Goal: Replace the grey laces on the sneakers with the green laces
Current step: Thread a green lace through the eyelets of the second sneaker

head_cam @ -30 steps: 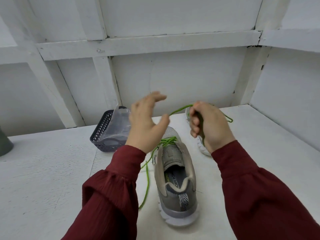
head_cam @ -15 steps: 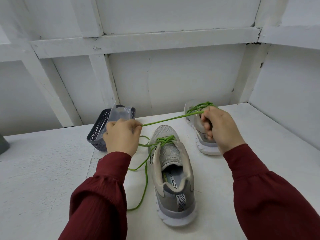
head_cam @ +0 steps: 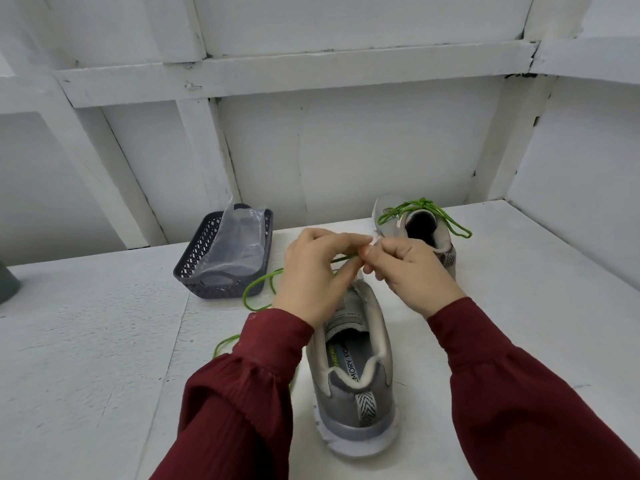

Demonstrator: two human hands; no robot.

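A grey sneaker (head_cam: 356, 382) stands heel-toward-me in the middle of the white table. My left hand (head_cam: 315, 275) and my right hand (head_cam: 408, 268) meet above its front, fingertips together, both pinching the green lace (head_cam: 258, 285). The lace loops out to the left of the shoe and trails under my left sleeve. My hands hide the eyelets. A second grey sneaker (head_cam: 419, 226) stands behind, with a green lace (head_cam: 415, 207) tied across its top.
A dark mesh basket (head_cam: 194, 268) holding a clear plastic bag (head_cam: 239, 244) sits left of the shoes. A grey-green object (head_cam: 7, 282) shows at the far left edge. White walls with beams close off the back and right.
My hands were apart, pulling the green lace taut between them. They have come together over the near sneaker's front, and the lace now hangs slack in a loop on the left.
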